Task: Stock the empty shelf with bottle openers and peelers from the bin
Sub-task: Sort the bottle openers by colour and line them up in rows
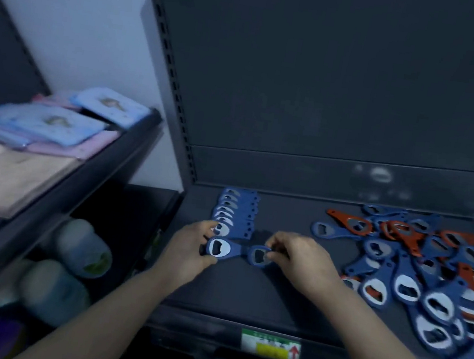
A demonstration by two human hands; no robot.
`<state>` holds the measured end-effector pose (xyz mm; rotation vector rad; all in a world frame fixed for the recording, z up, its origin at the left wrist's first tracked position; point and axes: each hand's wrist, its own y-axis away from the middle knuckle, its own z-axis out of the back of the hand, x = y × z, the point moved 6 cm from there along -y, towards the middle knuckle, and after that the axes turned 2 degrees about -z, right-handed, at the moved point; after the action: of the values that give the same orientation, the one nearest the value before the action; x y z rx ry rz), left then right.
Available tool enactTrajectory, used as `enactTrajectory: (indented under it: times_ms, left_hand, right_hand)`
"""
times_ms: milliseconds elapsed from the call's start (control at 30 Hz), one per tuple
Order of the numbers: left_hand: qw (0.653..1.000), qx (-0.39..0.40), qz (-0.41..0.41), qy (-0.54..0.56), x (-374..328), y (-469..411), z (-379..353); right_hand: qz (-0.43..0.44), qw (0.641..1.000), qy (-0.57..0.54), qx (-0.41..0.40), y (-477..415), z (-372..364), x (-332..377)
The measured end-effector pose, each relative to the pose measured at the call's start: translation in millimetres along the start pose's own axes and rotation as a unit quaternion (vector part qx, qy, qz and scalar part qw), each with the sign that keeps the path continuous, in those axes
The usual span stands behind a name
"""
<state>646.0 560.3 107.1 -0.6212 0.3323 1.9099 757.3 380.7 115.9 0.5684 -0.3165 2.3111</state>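
On the dark shelf a neat overlapping row of blue bottle openers runs back toward the rear panel at the left. In front of that row my left hand pinches one blue opener by its ring end. My right hand grips a second blue opener that lies end to end with the first. A loose heap of blue and orange openers covers the right part of the shelf.
A price label is stuck on the shelf's front rail. To the left stands another rack with blue and pink packets on top and pale rolled items beneath. The slotted upright borders the shelf's left side.
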Motion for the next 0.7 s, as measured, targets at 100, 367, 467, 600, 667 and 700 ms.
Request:
enactTrajectory:
  times_ms: [100,367,467,600,667,700]
  left_hand:
    - [1.0,-0.015,-0.009,0.014,14,-7,7]
    - [0.996,-0.017,-0.078,0.035,23,-25,3]
    - [0.996,-0.027,-0.068,0.055,31,-22,3]
    - [0.997,-0.021,-0.052,0.048,47,-11,3]
    - [0.997,-0.012,-0.067,0.046,48,-6,2]
    - [0.997,-0.009,-0.072,0.04,47,-5,1]
  right_hand:
    - [-0.012,1.0,0.001,0.004,-6,-13,13]
    - [-0.035,0.999,-0.002,-0.022,-24,-35,46]
    - [-0.042,0.998,0.008,-0.037,-33,-43,56]
    - [-0.046,0.996,0.044,-0.061,-44,-50,67]
    - [-0.033,0.994,0.077,-0.066,-48,-53,71]
    - [-0.026,0.993,0.087,-0.069,-48,-54,72]
